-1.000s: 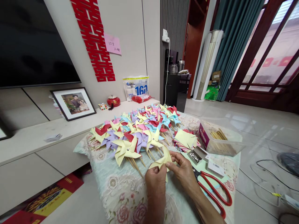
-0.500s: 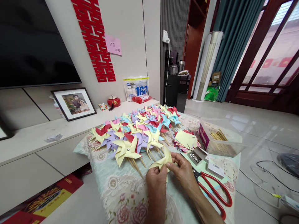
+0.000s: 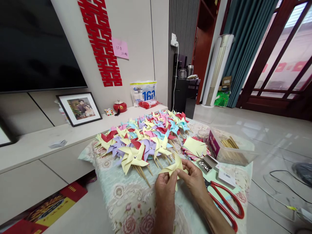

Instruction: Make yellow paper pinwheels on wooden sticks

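Your left hand (image 3: 166, 188) and right hand (image 3: 195, 182) cover the lower part of the yellow paper pinwheel (image 3: 173, 168); forearms run off frame bottom. Pink note (image 3: 120, 48) writing too small to read. Red scissors (image 3: 225, 203) blades hidden behind your right wrist.

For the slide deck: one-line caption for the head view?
Both hands, left hand and right hand, fold a yellow paper pinwheel beside finished pinwheels and red scissors.

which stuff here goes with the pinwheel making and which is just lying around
In use: left hand and right hand folding a yellow paper pinwheel; finished pinwheels; paper squares; box of sticks; pin box; red scissors.

Lying about: framed photo; red jar; white bag.
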The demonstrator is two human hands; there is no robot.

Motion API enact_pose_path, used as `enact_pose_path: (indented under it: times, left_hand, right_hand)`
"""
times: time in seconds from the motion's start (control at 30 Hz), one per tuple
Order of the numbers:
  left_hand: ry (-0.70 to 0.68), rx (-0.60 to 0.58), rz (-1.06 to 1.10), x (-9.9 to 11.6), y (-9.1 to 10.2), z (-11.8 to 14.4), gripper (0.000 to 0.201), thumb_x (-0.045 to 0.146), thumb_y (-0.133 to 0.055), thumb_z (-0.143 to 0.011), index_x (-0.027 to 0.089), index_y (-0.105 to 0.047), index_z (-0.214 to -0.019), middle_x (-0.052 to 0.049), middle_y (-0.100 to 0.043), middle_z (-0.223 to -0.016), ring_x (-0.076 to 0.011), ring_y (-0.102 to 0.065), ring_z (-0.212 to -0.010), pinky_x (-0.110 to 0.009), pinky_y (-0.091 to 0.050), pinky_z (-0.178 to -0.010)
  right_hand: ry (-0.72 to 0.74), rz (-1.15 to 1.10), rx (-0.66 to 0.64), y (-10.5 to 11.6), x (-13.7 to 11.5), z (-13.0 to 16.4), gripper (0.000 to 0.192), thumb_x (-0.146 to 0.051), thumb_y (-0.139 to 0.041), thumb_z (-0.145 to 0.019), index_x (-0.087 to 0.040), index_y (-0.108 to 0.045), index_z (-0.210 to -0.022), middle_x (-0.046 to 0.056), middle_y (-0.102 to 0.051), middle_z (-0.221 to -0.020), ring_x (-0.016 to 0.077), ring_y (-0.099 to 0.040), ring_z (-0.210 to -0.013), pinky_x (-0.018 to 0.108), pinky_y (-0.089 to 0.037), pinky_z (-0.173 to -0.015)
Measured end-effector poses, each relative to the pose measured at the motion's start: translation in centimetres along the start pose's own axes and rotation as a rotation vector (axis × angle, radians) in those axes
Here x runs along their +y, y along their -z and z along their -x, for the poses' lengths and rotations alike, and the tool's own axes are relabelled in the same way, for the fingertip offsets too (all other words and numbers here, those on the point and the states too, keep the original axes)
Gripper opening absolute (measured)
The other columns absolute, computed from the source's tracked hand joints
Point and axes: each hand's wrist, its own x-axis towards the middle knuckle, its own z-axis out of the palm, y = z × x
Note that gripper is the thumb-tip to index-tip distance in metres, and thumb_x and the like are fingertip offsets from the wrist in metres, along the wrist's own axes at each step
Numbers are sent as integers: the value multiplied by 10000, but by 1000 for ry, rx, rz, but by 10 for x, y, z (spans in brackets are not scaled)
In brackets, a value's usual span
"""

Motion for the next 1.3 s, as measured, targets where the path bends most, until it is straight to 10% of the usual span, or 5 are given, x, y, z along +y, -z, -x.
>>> enact_pose_path:
  times: [0.73,1.07,1.3]
  left_hand:
    - [14,0,-45,-2,2,-4,349,344,-833,-555,143,-746,-826,-97,-789,-800,-311,-736,-876,-368,-559,-813]
    - [51,-178,-23,19,-4,17,357,353,-827,-672,126,-767,-943,-103,-793,-862,-231,-722,-742,-292,-519,-691]
    - [78,-122,-27,22,-4,17,304,359,-848,-633,140,-752,-821,-97,-779,-820,-227,-710,-770,-258,-485,-626]
  right_hand:
    - [23,88,-30,5,-5,0,456,-244,-766,-678,-192,-701,-1127,-1,-700,-729,221,-661,-733,310,-533,-667]
    - [-26,78,-57,11,-11,-1,455,-221,-756,-676,-188,-705,-1127,-6,-694,-733,208,-666,-691,310,-545,-635]
    - [165,572,-6,41,-53,-2,378,-296,-764,-687,-218,-779,-1057,97,-779,-1061,331,-688,-1017,452,-522,-882]
